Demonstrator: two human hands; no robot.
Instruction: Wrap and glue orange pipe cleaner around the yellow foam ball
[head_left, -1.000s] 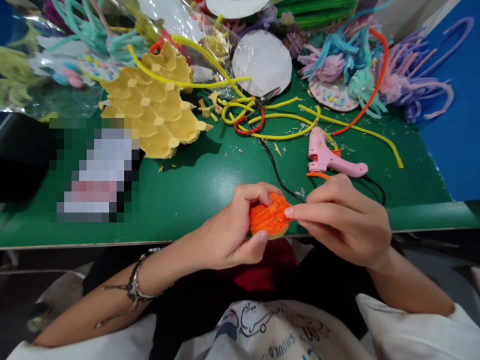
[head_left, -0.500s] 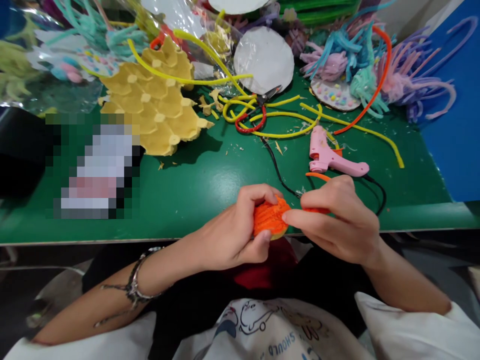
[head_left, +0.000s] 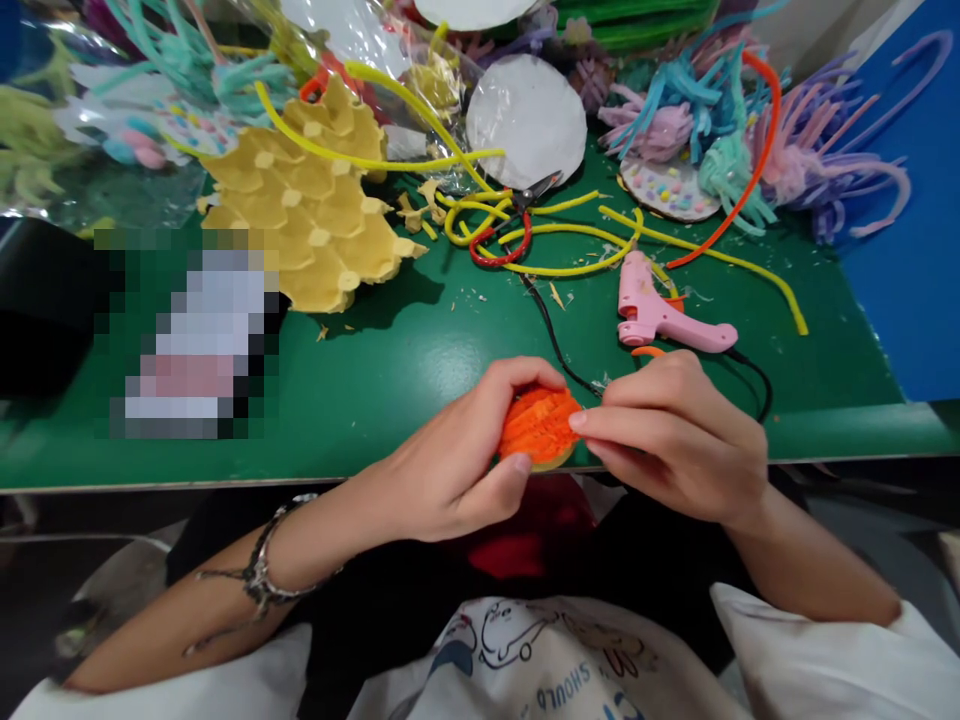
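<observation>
My left hand is wrapped round a small rounded piece, covered in rows of orange fuzzy strip with a yellowish rim at its lower edge. The fingers lie over its far side and the thumb presses the near side. At the piece's right edge, my right hand is closed in a pinch, its fingertips touching the orange surface. An orange pipe cleaner pokes out behind the right-hand fingers; the rest of it is hidden by them. Just beyond that hand lies a pink glue gun.
Red-handled scissors lie among yellow pipe cleaners. A yellow egg-carton sheet and a blurred-out phone-like object are on the left. White discs and pastel pipe-cleaner bundles crowd the back of the green table.
The orange piece has shifted slightly left and turned in my left hand. My right fingers have closed in at its edge, and less of the orange pipe cleaner shows.
</observation>
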